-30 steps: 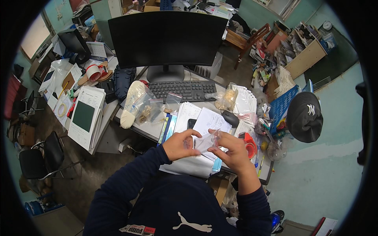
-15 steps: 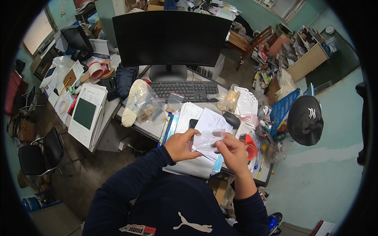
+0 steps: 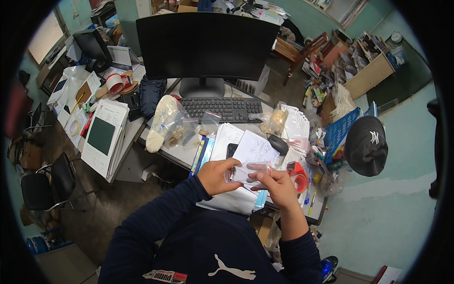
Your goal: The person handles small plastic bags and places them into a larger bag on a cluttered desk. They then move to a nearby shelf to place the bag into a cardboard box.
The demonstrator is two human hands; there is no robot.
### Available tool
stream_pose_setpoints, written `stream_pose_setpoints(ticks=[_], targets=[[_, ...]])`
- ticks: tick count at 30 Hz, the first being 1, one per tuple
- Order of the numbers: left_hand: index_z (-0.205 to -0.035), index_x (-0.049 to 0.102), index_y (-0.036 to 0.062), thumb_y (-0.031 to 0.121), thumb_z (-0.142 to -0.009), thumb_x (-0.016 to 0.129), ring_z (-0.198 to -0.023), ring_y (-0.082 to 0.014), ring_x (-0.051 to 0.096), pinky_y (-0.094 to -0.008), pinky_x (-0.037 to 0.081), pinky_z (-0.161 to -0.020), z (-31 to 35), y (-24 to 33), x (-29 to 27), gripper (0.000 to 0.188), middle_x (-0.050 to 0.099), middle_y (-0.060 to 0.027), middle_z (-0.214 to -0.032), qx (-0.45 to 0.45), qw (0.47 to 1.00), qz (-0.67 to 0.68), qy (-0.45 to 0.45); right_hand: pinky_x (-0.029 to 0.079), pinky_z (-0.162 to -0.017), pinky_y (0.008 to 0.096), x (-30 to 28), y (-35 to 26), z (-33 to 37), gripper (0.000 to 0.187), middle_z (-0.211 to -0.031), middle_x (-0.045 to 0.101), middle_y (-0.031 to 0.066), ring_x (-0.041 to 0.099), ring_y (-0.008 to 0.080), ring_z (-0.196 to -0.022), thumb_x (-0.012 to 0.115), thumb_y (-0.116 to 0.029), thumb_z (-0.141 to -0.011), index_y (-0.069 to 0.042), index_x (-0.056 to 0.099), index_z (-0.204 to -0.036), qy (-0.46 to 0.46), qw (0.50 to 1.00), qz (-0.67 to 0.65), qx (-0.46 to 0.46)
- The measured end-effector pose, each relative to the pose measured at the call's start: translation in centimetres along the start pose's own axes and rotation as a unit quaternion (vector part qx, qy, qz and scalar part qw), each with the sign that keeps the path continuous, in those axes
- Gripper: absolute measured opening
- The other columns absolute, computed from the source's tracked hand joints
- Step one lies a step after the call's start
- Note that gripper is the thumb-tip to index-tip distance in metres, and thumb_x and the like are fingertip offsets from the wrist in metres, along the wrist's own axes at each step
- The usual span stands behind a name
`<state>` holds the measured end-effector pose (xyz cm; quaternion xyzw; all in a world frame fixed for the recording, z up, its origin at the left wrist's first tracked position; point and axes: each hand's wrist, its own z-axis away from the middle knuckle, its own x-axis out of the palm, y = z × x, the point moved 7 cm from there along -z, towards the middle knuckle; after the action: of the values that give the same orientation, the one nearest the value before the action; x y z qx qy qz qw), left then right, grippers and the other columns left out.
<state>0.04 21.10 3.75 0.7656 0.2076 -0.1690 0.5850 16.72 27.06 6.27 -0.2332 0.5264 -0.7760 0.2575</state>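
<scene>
From afar I see left hand (image 3: pixel 215 178) and right hand (image 3: pixel 280 187) pinching the clear bag (image 3: pixel 242 175), nearer than the keyboard (image 3: pixel 220 109), probably light and limp (slippery, too), best held by opposite edges.

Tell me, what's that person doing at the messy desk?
The person holds a small clear plastic bag in both hands. The left hand has one end, while the right hand pinches the other, its thumb in front; I can't tell whether its fingers are inside or behind. The bag is above loose papers, in front of a keyboard and a dark monitor.
</scene>
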Motion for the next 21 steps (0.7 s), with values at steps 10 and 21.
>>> stream_pose_setpoints(ticks=[10, 21], targets=[[-0.113, 0.064, 0.0046, 0.022, -0.074, 0.085, -0.07, -0.0108, 0.057, -0.0261, 0.047, -0.066, 0.6, -1.4, 1.2, 0.048, 0.06, -0.0015, -0.076, -0.103, 0.964, 0.245, -0.019, 0.041, -0.106, 0.0407, 1.1, -2.9, 0.1, 0.107, -0.153, 0.039, 0.0167, 0.051, 0.0261, -0.126, 0.091, -0.019, -0.069, -0.006, 0.027, -0.153, -0.021, 0.965, 0.023, -0.26], [-0.128, 0.058, 0.0018, 0.023, -0.073, 0.088, -0.077, -0.0114, 0.058, -0.0272, 0.047, -0.072, 1.0, -0.5, 2.1, 0.066, 0.061, -0.0025, -0.083, -0.067, 0.956, 0.279, -0.054, 0.041, -0.108, 0.0392, 1.8, -1.7, -0.6, 0.088, -0.129, 0.06, 0.0152, 0.055, 0.0248, -0.125, 0.092, -0.02, -0.068, -0.001, 0.044, -0.14, -0.037, 0.966, -0.074, -0.243]])
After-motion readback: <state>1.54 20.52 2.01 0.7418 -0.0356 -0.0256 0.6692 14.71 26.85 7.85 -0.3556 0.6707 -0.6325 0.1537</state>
